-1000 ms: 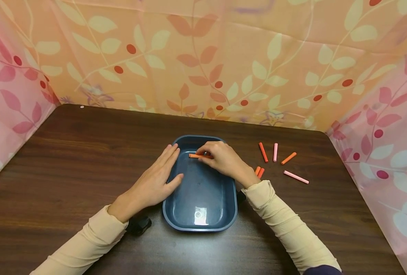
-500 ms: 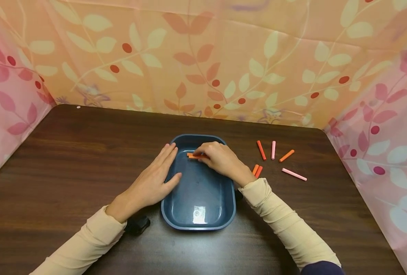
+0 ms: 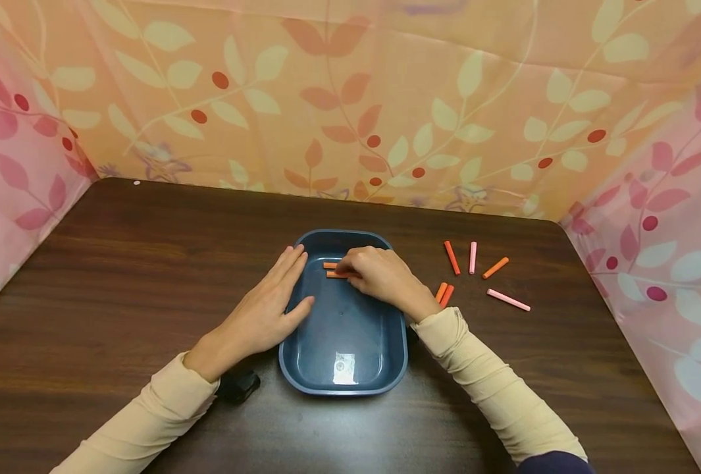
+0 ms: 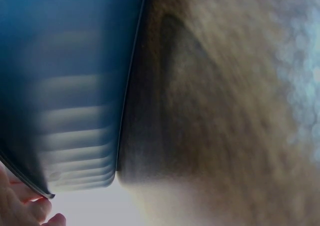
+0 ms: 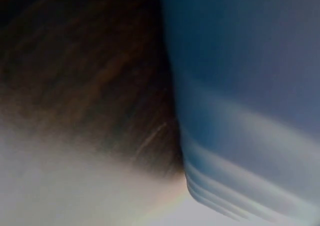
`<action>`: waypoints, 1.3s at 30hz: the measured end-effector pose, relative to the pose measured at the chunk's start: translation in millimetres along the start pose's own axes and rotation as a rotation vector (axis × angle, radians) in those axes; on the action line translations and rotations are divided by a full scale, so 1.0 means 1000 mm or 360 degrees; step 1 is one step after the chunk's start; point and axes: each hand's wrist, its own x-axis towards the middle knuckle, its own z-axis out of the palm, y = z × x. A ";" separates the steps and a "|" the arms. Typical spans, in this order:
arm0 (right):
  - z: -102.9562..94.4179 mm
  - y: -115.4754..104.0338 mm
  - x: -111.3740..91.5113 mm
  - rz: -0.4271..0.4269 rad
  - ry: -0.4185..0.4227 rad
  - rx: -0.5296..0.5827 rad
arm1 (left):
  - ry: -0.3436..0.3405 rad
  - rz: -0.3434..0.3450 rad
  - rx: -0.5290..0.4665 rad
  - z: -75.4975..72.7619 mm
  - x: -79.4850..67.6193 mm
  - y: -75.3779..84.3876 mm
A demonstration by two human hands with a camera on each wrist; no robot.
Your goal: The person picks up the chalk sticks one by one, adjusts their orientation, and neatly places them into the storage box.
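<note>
A blue plastic tub (image 3: pixel 343 355) stands on the dark wooden table. My left hand (image 3: pixel 261 313) lies with straight fingers along its left rim, the thumb over the inside. In the left wrist view, fingertips (image 4: pixel 37 208) touch the tub's rim. Reaching over the right rim, my right hand (image 3: pixel 380 273) has its curled fingers down at the tub's far end. They pinch a short orange stick (image 3: pixel 332 274) there, whose right part they mostly hide. Just beyond it lies another orange stick (image 3: pixel 329 265), partly covered by the fingers. The right wrist view shows only the tub's outer wall (image 5: pixel 240 111) and table.
To the tub's right lie a red stick (image 3: pixel 452 257), a pink stick (image 3: pixel 472 257), an orange stick (image 3: pixel 495 267) and a longer-looking pink stick (image 3: pixel 508 299). Another orange stick (image 3: pixel 441 291) and red stick (image 3: pixel 447 296) lie together near the right wrist. A patterned curtain (image 3: pixel 326 99) surrounds the table.
The pinched orange stick has shifted slightly toward the tub's near side. A gap now shows between it and the other orange stick. My left hand stays on the rim.
</note>
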 end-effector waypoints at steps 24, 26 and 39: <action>0.000 0.002 0.000 -0.0050 0.0159 0.0276 | 0.0005 -0.0009 -0.0014 0.000 -0.002 -0.002; -0.001 0.003 0.000 -0.0045 0.0158 0.0307 | -0.0002 -0.0010 -0.0013 0.000 -0.002 -0.002; -0.018 0.007 -0.020 -0.0022 0.0226 0.0489 | -0.0014 -0.0012 0.0001 0.001 0.000 0.000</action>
